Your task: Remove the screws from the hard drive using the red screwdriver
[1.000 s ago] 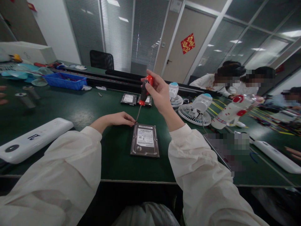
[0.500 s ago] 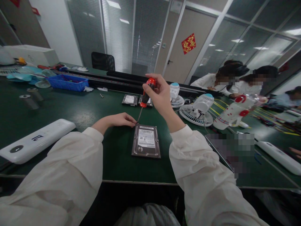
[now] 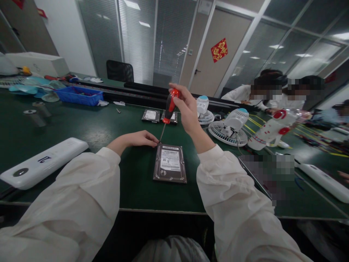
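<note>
A silver hard drive (image 3: pixel 170 163) with a white label lies flat on the green bench in front of me. My right hand (image 3: pixel 185 110) is closed round the red and black handle of a screwdriver (image 3: pixel 168 108), held nearly upright, its tip on the drive's far left corner. My left hand (image 3: pixel 139 138) rests on the bench beside that corner, fingertips pinched at the screwdriver's tip. Whether they hold anything is too small to see.
Two more hard drives (image 3: pixel 150 115) lie further back. Small white desk fans (image 3: pixel 229 128) and a red and white device (image 3: pixel 272 129) stand right. A long white unit (image 3: pixel 43 162) lies left, a blue tray (image 3: pixel 79 95) at the back left. Other people sit at the far right.
My right hand has turned slightly on the screwdriver handle; the tip stays on the drive's corner. The left hand has not moved.
</note>
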